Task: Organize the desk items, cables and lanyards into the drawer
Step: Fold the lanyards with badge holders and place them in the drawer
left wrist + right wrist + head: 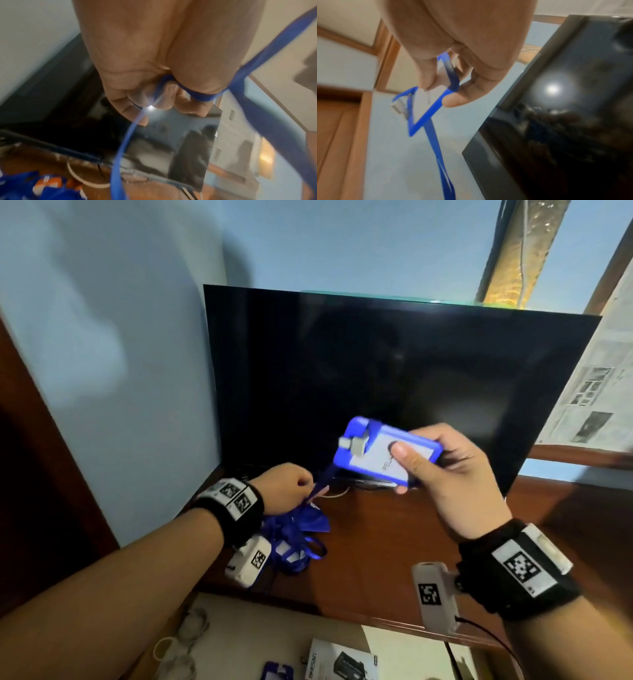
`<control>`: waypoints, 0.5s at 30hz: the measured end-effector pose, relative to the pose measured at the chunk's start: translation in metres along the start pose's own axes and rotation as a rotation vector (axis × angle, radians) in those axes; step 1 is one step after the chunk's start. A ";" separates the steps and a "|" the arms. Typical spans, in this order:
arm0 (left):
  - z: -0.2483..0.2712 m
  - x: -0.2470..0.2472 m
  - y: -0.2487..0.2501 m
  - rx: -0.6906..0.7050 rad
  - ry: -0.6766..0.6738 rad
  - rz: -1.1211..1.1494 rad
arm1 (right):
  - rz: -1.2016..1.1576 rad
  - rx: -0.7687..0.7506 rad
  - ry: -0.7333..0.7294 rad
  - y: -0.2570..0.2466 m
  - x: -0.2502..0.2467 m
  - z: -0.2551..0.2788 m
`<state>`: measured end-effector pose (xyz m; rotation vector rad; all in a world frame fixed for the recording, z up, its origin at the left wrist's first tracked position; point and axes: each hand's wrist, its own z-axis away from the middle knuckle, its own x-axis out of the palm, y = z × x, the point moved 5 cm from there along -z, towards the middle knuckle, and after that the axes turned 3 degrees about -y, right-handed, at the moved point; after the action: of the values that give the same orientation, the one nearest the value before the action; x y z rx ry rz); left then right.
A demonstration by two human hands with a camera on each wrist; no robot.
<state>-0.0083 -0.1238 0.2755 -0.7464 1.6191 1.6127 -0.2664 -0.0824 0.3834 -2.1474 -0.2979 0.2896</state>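
In front of the dark monitor [394, 378], the right hand [445, 474] held a blue badge holder [383, 451] raised above the bench [394, 535], thumb pressed on its white card face and fingers curled under its edge. Lower and to the monitor's left side, the left hand [284, 489] was clenched round the blue lanyard strap [202, 97], which wrapped its fingers and ran up to the holder. Below that hand, more blue lanyards [298, 542] lay heaped on the bench.

The holder looked like stiff, light plastic, best taken by its rim as here. The strap seemed soft, limp and prone to tangling, so gathering it into loops before stowing would probably serve.

The drawer [342, 645] below the bench edge was cut off by the frame, its contents only partly legible. How the held strap tied into the heap could not be made out, and both wrist views were blurred.
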 end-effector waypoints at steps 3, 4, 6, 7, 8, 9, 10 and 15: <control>0.035 0.038 0.010 0.002 -0.139 0.185 | -0.056 0.001 0.199 0.000 -0.027 -0.011; 0.044 0.047 0.014 0.001 -0.177 0.212 | -0.030 -0.003 0.243 0.002 -0.034 -0.014; 0.054 0.056 0.022 0.050 -0.219 0.094 | 0.020 -0.003 0.288 0.006 -0.039 -0.016; 0.055 0.055 0.023 0.061 -0.207 0.015 | 0.037 0.003 0.289 0.007 -0.039 -0.017; 0.054 0.050 0.025 0.055 -0.169 0.004 | 0.058 0.014 0.274 0.008 -0.036 -0.017; 0.052 0.042 0.028 0.058 -0.120 0.058 | 0.079 0.030 0.246 0.008 -0.032 -0.017; 0.049 0.034 0.031 0.081 -0.072 0.170 | 0.088 0.047 0.209 0.007 -0.026 -0.017; 0.037 -0.003 0.076 0.280 0.010 0.615 | 0.121 0.059 0.010 -0.007 0.010 -0.018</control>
<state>-0.0659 -0.0837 0.3232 -0.1055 2.1603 1.7195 -0.2519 -0.0891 0.3981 -2.1114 -0.1520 0.3526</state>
